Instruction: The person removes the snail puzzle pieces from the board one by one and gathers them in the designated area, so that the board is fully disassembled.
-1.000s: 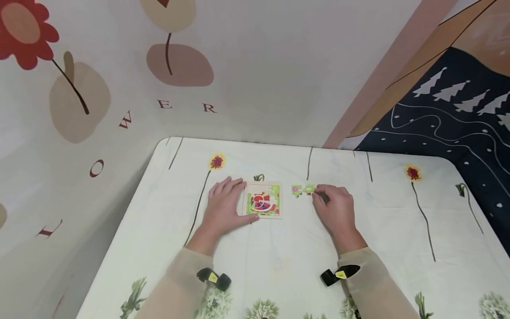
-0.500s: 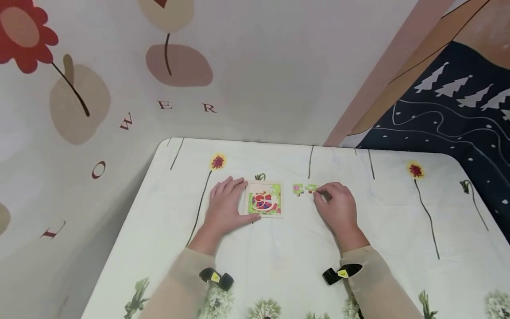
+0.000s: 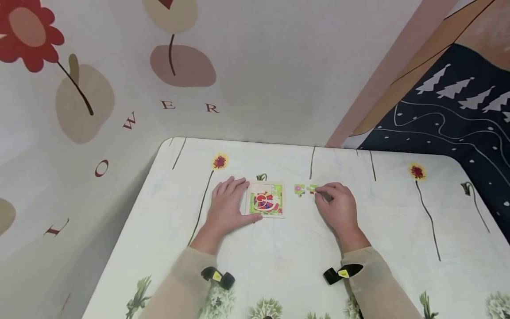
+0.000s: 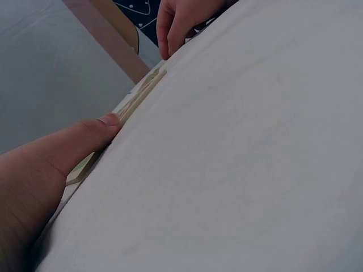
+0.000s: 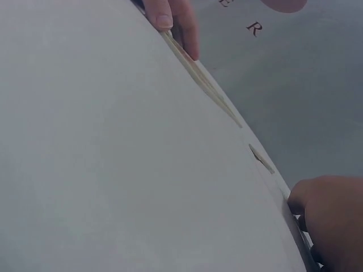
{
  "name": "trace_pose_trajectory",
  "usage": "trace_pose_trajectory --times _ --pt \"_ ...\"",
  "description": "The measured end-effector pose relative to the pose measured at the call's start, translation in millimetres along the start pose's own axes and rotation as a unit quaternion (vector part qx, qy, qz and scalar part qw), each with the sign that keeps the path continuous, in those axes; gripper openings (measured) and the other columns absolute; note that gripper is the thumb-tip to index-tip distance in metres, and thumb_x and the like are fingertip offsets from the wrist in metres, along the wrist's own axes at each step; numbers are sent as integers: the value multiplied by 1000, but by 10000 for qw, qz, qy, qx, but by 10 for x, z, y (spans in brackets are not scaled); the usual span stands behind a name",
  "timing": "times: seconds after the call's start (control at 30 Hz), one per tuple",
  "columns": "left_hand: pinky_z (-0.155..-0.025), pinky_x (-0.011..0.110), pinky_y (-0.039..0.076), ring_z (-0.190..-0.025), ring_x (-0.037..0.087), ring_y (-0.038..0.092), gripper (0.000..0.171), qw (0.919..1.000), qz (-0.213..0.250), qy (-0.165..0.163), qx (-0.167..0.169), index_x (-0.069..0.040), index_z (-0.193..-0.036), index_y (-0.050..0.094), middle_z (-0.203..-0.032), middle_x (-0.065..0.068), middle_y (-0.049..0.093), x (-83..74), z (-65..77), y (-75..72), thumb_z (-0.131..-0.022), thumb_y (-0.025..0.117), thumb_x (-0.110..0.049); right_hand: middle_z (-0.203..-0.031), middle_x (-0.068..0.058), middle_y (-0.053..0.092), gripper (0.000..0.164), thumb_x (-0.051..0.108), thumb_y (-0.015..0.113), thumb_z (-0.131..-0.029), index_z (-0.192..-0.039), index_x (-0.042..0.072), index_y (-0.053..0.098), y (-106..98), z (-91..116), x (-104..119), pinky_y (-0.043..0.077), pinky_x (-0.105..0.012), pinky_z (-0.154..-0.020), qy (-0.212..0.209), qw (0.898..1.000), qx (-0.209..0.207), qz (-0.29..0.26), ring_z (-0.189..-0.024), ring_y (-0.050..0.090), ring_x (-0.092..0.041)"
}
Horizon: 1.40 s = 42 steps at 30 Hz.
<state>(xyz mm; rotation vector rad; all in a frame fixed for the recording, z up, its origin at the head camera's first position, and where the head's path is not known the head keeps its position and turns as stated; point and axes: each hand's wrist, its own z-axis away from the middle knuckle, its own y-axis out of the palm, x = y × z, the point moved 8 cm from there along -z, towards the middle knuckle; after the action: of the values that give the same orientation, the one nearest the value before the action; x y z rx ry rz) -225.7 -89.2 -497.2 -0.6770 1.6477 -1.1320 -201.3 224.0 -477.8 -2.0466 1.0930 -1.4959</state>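
A square jigsaw puzzle board [image 3: 277,200] with a red and purple snail picture lies on the table, its upper left part bare. My left hand [image 3: 228,204] spreads along the board's left side, fingertips at the upper left corner and thumb against the near edge. The left wrist view shows that thumb [image 4: 105,126] lying straight on the board's rim. To the right, my right hand [image 3: 338,207] pinches a green puzzle piece [image 3: 311,188] between thumb and forefinger, partly covering it. Just left of it, a puzzle piece with a pink flower [image 3: 299,190] lies flat, untouched.
A white tablecloth [image 3: 287,257] printed with flowers and stems covers the table. Behind it rises a pale wall [image 3: 275,97] with lettering and painted flowers. A dark panel with white trees [image 3: 446,110] stands at the right.
The green piece has turned slightly in my right fingers, which have shifted a little. My left hand and the board keep their places; the head view has drifted slightly.
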Motion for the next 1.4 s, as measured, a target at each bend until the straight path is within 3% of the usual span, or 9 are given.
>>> trace_pose_trajectory --times 0.1,0.23,0.33,0.43,0.6,0.73,0.93,1.4 --pt "-126 59 16 -159 33 24 106 10000 -6 4 -34 -12 -158 51 -166 5 43 6 -1 -17 -77 84 -71 -110 -13 72 17 3 75 -90 -104 6 84 9 -16 7 51 -46 -81 78 10000 50 -15 -95 65 -33" --pt "-126 60 16 -158 33 24 106 10000 0 6 -98 -12 -158 51 -165 5 43 16 -4 -24 -76 85 -70 -117 -13 62 36 5 76 -87 -123 5 77 -43 -56 -17 43 -36 -77 497 9966 -201 -618 -88 55 -26" --pt "-126 60 16 -159 33 24 106 9999 16 9 -104 -13 -158 51 -165 4 43 23 -3 -7 -76 85 -71 -120 -15 55 48 5 77 -86 -133 4 70 -81 -75 2 38 -36 -78 612 9906 -517 -1111 -88 48 -27" --pt "-126 60 16 -159 33 24 107 10000 12 8 -66 -13 -158 51 -165 4 43 29 2 19 -76 84 -72 -123 -18 56 54 8 77 -84 -137 2 67 -38 -69 140 40 -41 -86 249 9929 -508 -1043 -99 52 -32" --pt "-126 60 16 -159 33 24 107 10000 -54 -6 -50 -13 -158 51 -166 4 43 26 10 24 -76 83 -73 -130 -18 57 69 24 79 -85 -147 4 59 226 16 555 37 -56 -100 -675 9967 114 -428 -119 53 -36" --pt "-126 60 15 -159 33 24 106 10000 -49 9 -29 -13 -158 51 -166 5 43 2 11 -2 -77 82 -73 -120 -14 59 61 30 79 -86 -139 4 66 459 79 775 35 -56 -97 -1000 9937 499 -127 -113 55 -34" --pt "-127 60 15 -159 33 23 106 10000 -67 -1 -20 -13 -158 51 -166 5 42 -4 11 -16 -78 81 -74 -111 -9 59 43 36 78 -87 -120 8 75 635 62 820 34 -58 -96 -647 9948 697 358 -105 57 -34" --pt "-127 60 16 -159 33 23 107 10000 -67 -6 -7 -14 -159 50 -166 4 42 17 9 -10 -78 78 -77 -117 -8 62 47 43 79 -90 -124 11 75 756 32 825 30 -59 -102 -47 9906 1137 758 -111 53 -34"
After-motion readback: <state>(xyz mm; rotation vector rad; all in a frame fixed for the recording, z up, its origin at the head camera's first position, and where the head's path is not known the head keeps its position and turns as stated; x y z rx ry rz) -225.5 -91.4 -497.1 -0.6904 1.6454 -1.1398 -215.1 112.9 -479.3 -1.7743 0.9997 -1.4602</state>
